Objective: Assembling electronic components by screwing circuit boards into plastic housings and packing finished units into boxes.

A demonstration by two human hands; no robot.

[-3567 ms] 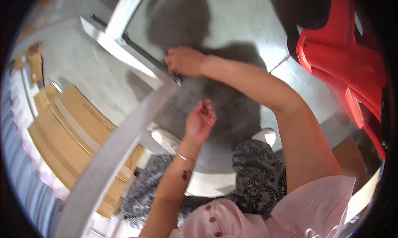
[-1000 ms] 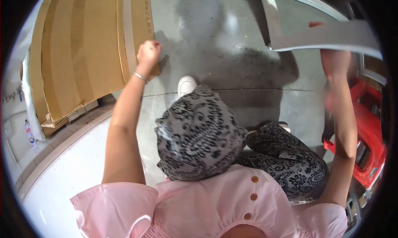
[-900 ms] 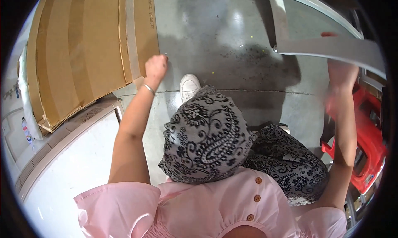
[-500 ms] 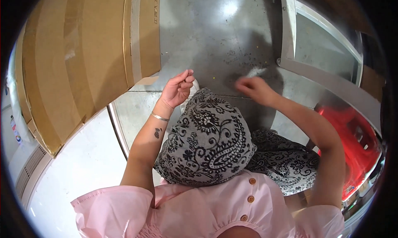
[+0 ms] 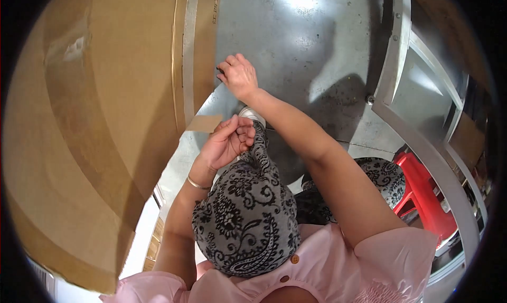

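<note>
My left hand (image 5: 229, 143) is closed in a loose pinch above my knee, thumb against the curled fingers. What lies in the pinch, if anything, is too small to make out. Beside its thumb a tan cardboard flap (image 5: 205, 124) sticks out from the lower corner of a large cardboard box (image 5: 134, 55). Farther forward, my right hand (image 5: 238, 77) is reached across to the left, close to the box's right edge. Its fingers are bent and drawn together; a small dark spot shows at their tips, but I cannot tell what it is.
Black-and-grey patterned trousers (image 5: 243, 213) cover my raised knee, with a white shoe (image 5: 251, 114) beyond. Grey floor (image 5: 285, 49) stretches ahead. To the right stand a white metal frame (image 5: 397, 49) with a caster and a red plastic stool (image 5: 425, 195).
My right hand has swung from the right across to the box edge, past my left hand. The view has shifted toward the box, which fills more of the left side. My left hand remains pinched.
</note>
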